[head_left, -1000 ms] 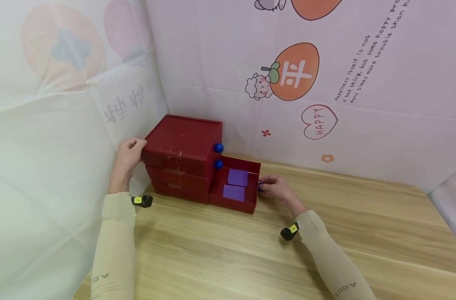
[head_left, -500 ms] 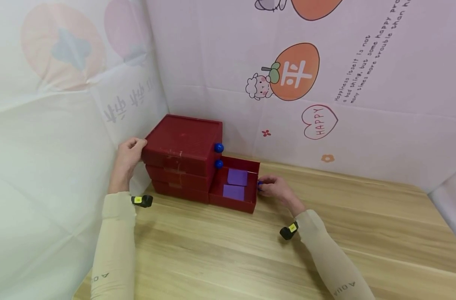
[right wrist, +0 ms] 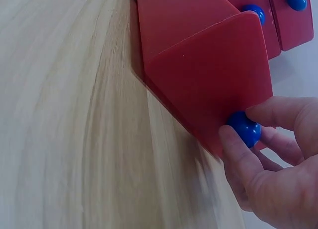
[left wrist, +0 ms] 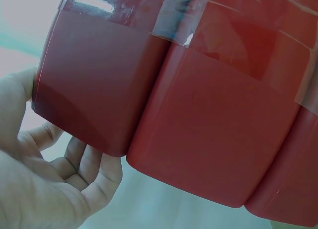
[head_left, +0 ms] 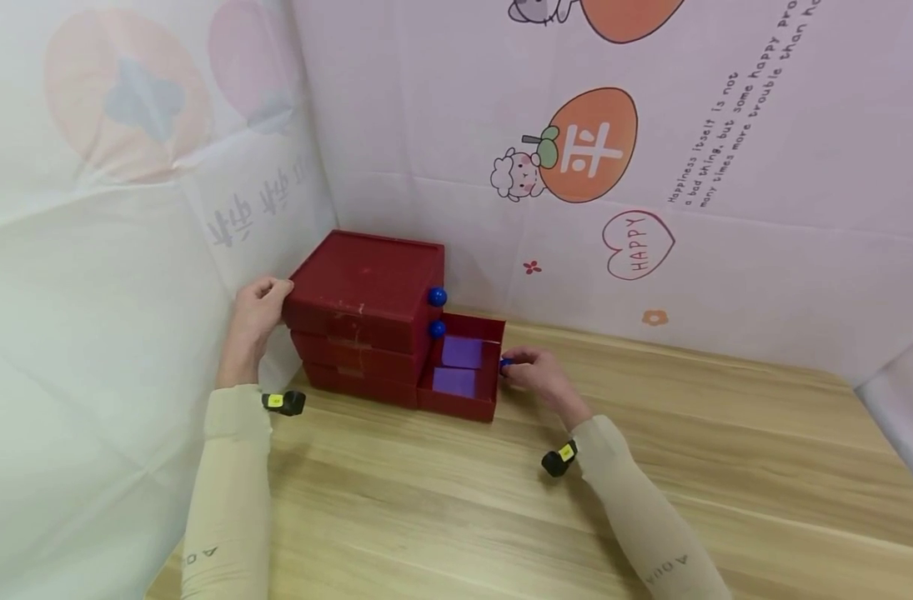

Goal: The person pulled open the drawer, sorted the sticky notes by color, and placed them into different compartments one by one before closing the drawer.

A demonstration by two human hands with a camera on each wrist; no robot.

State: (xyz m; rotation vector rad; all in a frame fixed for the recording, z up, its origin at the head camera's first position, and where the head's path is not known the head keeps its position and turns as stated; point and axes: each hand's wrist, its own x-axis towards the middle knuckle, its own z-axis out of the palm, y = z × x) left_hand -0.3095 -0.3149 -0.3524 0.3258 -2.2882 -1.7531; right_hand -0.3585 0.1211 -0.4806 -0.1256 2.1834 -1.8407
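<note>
A red drawer cabinet (head_left: 358, 279) of three stacked units stands against the wall, its bottom drawer (head_left: 465, 406) pulled partway out. Two purple paper squares, a farther one (head_left: 462, 352) and a nearer one (head_left: 453, 383), lie inside that drawer. My right hand (head_left: 540, 375) pinches the drawer's blue knob (right wrist: 244, 129) between thumb and fingers. At the cabinet's back left corner, my left hand (head_left: 259, 312) holds the top unit; in the left wrist view the thumb is at its top edge and the bent fingers (left wrist: 102, 174) touch its back end.
Blue knobs (head_left: 437, 297) mark the two upper drawers, which are pushed in. Patterned white cloth (head_left: 456, 167) hangs behind and to the left of the cabinet. The wooden tabletop (head_left: 396, 508) extends in front and to the right. Clear tape (left wrist: 174, 15) covers part of the cabinet's side.
The bottom drawer has slid left, farther into the cabinet, with my right hand moving along on its knob. The paper squares moved with it. My left hand stays in place.
</note>
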